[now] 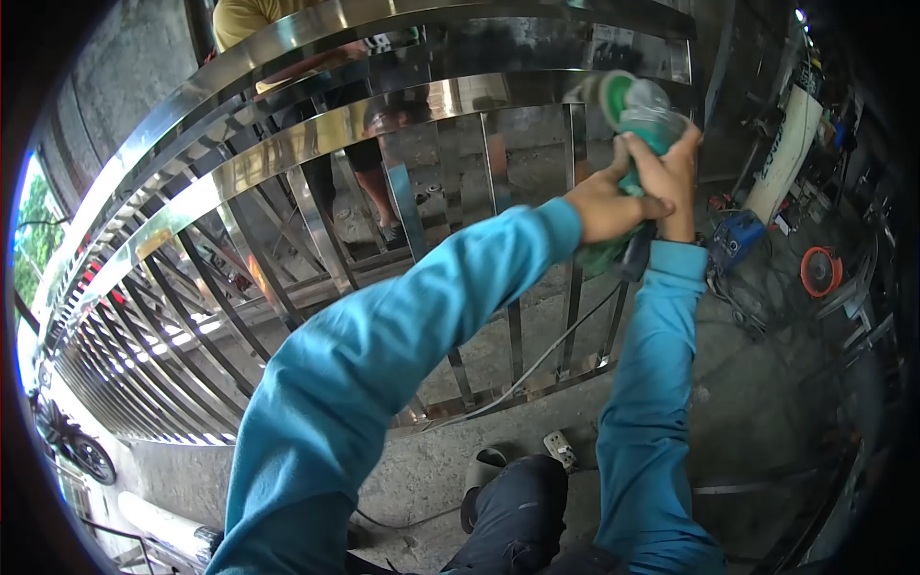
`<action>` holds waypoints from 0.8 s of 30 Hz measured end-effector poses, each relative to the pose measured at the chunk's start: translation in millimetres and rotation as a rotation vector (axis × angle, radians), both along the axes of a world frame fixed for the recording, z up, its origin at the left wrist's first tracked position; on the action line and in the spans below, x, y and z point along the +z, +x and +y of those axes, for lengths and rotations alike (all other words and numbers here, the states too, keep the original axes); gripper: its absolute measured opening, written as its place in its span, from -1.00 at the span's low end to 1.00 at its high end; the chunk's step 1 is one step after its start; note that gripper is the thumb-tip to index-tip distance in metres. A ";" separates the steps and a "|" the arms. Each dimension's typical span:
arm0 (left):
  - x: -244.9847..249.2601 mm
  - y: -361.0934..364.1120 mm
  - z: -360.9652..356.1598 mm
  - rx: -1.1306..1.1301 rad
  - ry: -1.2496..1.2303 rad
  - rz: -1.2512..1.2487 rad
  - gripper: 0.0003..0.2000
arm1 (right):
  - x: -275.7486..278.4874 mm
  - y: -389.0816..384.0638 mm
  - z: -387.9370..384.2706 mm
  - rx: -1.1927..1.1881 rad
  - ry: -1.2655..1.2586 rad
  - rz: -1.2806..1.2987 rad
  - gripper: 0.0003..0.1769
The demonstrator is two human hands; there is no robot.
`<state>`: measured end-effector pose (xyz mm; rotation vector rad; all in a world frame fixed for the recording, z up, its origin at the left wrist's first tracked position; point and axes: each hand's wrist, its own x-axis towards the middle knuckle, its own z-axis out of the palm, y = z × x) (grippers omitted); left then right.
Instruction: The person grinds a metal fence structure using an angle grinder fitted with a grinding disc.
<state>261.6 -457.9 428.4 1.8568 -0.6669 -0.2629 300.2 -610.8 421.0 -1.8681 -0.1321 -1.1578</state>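
Observation:
A green angle grinder (648, 123) with a round green disc (617, 96) is held up at the upper right, its disc close to a shiny metal rail (517, 88) of a long curved railing. My left hand (609, 199) is wrapped round the grinder's body. My right hand (674, 177) grips it too, just to the right of my left. Whether the disc touches the rail cannot be made out. Upright flat bars (494, 158) run down from the rail behind and below the tool.
Behind the railing stands a person in a yellow top (240, 21). A grey cable (561, 343) crosses the railing's lower part. At right are a blue machine (736, 238), an orange reel (821, 272) and loose cables. A motorcycle (81, 446) stands far left.

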 end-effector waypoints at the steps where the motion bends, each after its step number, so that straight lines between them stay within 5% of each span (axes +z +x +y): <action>1: 6.0 10.5 -12.2 0.004 -0.004 -0.002 0.22 | -0.5 12.2 -18.5 0.004 -0.004 -0.002 -0.07; 7: 13.1 19.2 -38.8 -0.027 0.052 -0.073 0.26 | 0.0 28.0 -42.8 -0.102 0.129 0.001 -0.07; 15: -33.6 -36.8 30.1 0.045 -0.206 0.020 0.11 | -3.1 -31.0 43.8 0.201 -0.113 -0.014 -0.11; 24: -15.9 -51.8 51.8 0.046 -0.356 0.117 0.08 | -5.9 -24.4 58.0 0.123 -0.135 -0.066 -0.10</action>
